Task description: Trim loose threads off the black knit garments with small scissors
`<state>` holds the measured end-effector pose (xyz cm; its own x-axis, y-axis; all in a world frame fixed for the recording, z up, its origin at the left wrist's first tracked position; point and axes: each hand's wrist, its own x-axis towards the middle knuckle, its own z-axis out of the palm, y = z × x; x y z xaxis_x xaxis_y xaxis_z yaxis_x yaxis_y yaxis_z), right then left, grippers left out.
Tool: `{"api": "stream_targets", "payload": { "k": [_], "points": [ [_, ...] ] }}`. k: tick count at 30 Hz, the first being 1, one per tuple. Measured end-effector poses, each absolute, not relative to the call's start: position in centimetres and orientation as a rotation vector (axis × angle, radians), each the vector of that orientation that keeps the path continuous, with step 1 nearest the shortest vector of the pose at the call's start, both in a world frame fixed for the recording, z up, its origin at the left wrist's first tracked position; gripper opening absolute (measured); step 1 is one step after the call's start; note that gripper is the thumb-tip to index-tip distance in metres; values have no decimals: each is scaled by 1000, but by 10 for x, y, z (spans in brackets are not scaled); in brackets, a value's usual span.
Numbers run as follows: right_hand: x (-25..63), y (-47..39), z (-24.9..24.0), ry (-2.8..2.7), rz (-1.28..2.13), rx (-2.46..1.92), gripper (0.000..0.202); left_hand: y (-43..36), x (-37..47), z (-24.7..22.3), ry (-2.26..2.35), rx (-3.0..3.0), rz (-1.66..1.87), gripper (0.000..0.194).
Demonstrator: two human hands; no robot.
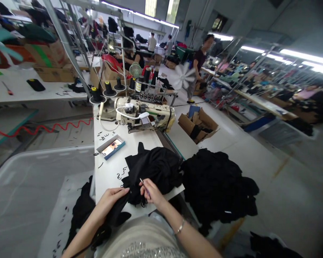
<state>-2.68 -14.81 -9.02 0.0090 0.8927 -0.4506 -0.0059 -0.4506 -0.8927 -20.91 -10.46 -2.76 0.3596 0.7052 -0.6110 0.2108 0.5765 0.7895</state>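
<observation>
Black fabric [153, 165] lies bunched on the white sewing table [107, 175], close in front of me. My left hand [114, 199] pinches an edge of the black fabric at its left side, and part of the cloth hangs down below the hand. In my right hand [150, 191] is a small thin tool [145, 187] with a pale pointed tip, held just over the fabric. Behind the fabric stands a sewing machine [148, 113].
A phone in a blue box [111, 147] lies left of the fabric. More black cloth [220, 182] is piled at the right. A cardboard box [197, 123] stands on the floor beyond. At the left is a large pale bin [43, 157]. Other people work farther back.
</observation>
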Motion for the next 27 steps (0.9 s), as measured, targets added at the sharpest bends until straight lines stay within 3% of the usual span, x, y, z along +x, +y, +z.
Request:
{"api": "stream_targets", "payload": {
  "k": [8, 18, 27],
  "points": [
    [-44, -155, -108, -593, 1780, -1357, 46, -104, -216, -34, 1165, 899, 322, 24],
    [-30, -124, -92, -667, 1674, -1244, 34, -113, -216, -35, 1180, 977, 335, 24],
    [-37, -146, -81, -955, 1535, -1286, 29, -112, -217, -28, 1185, 1076, 458, 31]
  ]
}}
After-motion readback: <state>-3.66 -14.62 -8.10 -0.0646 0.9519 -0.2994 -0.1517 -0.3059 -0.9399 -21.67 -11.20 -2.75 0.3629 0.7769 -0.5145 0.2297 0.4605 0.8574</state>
